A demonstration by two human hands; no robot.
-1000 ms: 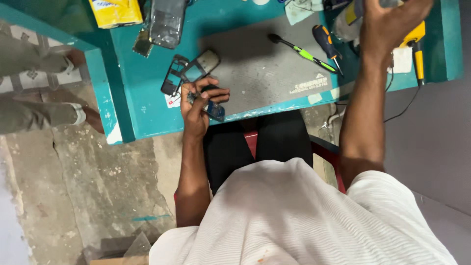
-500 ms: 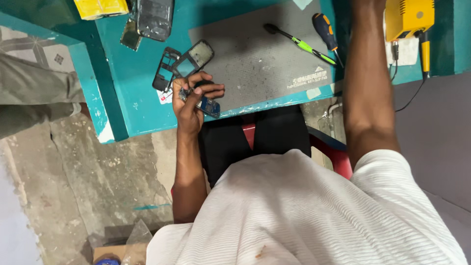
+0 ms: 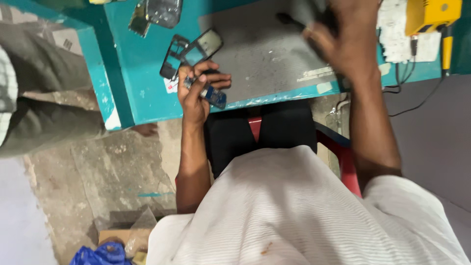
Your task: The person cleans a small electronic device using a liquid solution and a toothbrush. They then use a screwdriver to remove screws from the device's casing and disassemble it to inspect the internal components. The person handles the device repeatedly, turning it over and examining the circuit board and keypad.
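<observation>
My left hand (image 3: 196, 91) grips a small blue circuit board (image 3: 213, 95) at the front edge of the teal table (image 3: 142, 73). Just beyond its fingers lie a black phone frame (image 3: 170, 61) and a phone front with a pale screen (image 3: 208, 44). My right hand (image 3: 343, 46) is blurred over the grey work mat (image 3: 260, 54), fingers curled across a dark screwdriver (image 3: 284, 18) whose end sticks out to the left. Whether it grips the tool is unclear.
More phone parts (image 3: 162, 12) lie at the table's far edge. A yellow device (image 3: 431, 14) with a cable sits on white paper (image 3: 397, 24) at the right. Another person's trouser leg (image 3: 44, 103) stands at the left. A red chair (image 3: 346, 159) is under me.
My right hand has come back from the far right of the table and now covers the screwdriver on the mat. The left hand still holds the circuit board in place.
</observation>
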